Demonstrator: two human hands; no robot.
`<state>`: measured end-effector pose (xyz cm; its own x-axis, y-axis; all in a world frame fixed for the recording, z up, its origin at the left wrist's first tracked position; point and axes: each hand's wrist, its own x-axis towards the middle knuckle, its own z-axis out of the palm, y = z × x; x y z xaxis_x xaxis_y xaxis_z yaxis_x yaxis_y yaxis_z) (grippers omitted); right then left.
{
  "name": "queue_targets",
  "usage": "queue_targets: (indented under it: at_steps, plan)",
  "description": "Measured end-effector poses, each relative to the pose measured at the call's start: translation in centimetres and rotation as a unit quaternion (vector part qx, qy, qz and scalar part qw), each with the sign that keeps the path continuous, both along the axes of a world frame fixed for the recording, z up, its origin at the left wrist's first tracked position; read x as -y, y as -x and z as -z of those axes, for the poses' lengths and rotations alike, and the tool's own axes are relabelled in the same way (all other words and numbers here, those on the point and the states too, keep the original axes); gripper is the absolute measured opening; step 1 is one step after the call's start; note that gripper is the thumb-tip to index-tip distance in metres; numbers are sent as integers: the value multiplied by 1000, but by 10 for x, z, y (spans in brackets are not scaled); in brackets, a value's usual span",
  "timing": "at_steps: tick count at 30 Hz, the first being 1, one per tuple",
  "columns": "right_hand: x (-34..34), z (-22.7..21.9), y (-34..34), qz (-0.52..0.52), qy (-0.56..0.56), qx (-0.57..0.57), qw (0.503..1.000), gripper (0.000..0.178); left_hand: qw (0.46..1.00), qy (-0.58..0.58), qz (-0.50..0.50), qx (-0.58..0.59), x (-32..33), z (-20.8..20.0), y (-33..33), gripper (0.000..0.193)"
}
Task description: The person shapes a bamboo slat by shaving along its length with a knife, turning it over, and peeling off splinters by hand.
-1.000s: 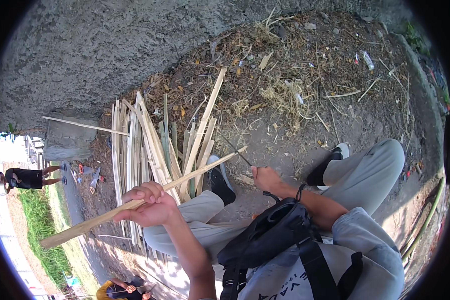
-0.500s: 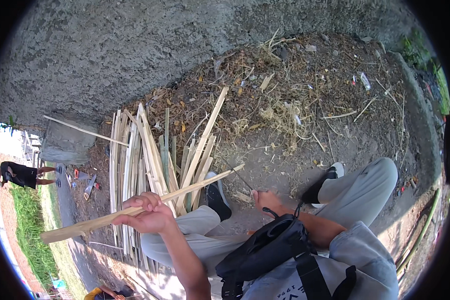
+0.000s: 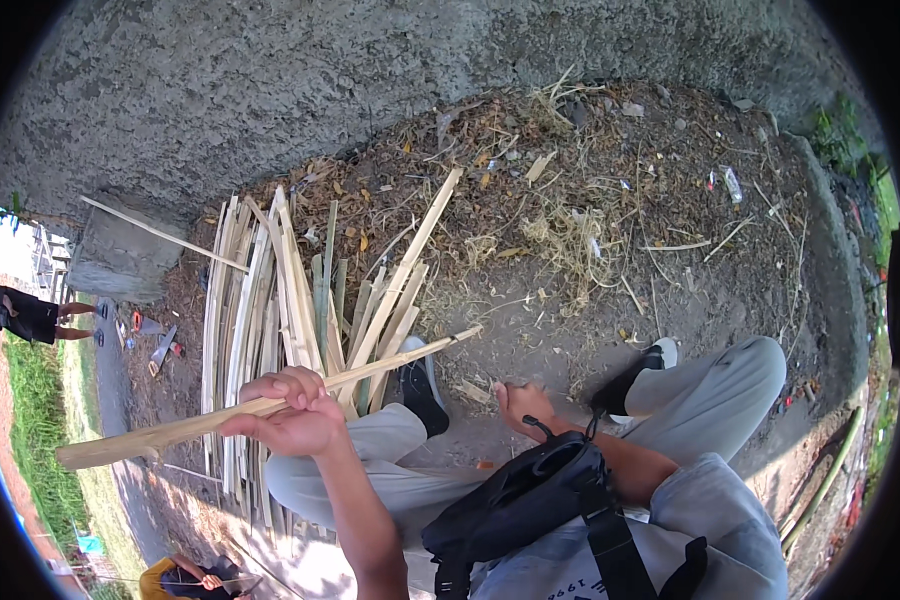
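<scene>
My left hand (image 3: 292,412) is closed around a long pale bamboo strip (image 3: 150,445), palm up, thumb along its near side. The strip slants from the lower left up to a thin tip right of centre, with a dark mark near that tip. My right hand (image 3: 523,405) is a closed fist just right of and below the tip, apart from it. A thin dark knife blade showed from this fist a moment earlier; it cannot be made out now. Beneath and beyond the held strip lies a pile of bamboo strips (image 3: 295,290).
A rough grey wall (image 3: 270,90) rises beyond the ground, which bears shavings (image 3: 570,240) and dry leaves. A hand saw (image 3: 162,350) lies at left. One person in black (image 3: 30,315) stands far left; another in yellow (image 3: 185,580) is at lower left. A black bag (image 3: 520,490) hangs before me.
My right hand has drawn slightly left and down, and the dark blade that crossed the strip's tip no longer shows. The strip stays in my left hand. The view has shifted slightly.
</scene>
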<state>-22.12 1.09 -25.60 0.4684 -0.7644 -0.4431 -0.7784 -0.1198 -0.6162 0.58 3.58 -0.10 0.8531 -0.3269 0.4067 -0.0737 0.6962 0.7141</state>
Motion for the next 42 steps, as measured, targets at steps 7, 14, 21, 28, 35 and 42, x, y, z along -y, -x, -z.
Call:
queue_targets:
  at_steps: [7, 14, 21, 28, 35, 42]
  plan:
    - [14, 70, 30, 2, -29, -24, 999, 47, 998, 10, 54, 32, -9, 4, -8, 71]
    - [12, -3, -5, -21, 24, 25, 999, 50, 999, 18, 32, 10, -16, 6, -21, 75]
    - [26, 74, 28, 22, -56, -76, 995, 55, 1000, 15, 14, -8, -15, 7, -30, 74]
    - [25, 19, 2, 21, -21, -41, 999, 60, 1000, -1, 24, -1, -15, 9, -26, 74]
    - [32, 20, 1, 34, -49, -17, 998, 57, 999, -4, 26, -23, -28, 4, -32, 72]
    - [51, 49, -3, 68, -23, -16, 997, 59, 999, 9, -25, -23, -46, -25, -41, 64]
